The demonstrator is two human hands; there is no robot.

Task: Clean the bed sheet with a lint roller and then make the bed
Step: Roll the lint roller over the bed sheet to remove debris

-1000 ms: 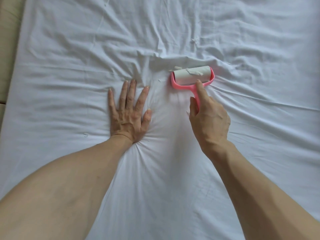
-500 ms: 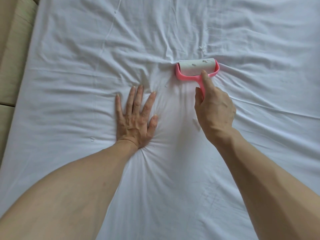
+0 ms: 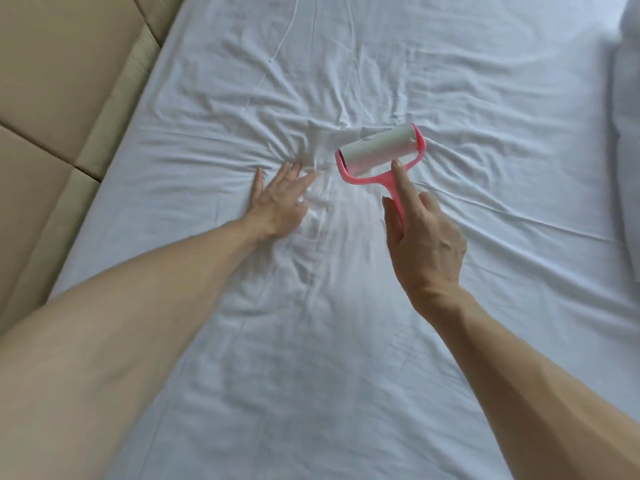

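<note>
While left hand point(image 3: 277, 202) presses sheet point(image 3: 311, 341) flat, right hand point(image 3: 424, 244) grips roller point(image 3: 379, 150).

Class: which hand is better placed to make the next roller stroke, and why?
Right. The right hand holds the lint roller by its handle; the left hand rests flat on the sheet.

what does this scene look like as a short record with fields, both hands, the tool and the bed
left hand: flat on the sheet, fingers straight, slightly blurred
right hand: grips the pink handle of the lint roller, forefinger along its neck
lint roller: white roll tilted; contact with the sheet unclear
sheet: white, creased around both hands
left edge: beige padded panel
right edge: grey bedding, blurred
</note>
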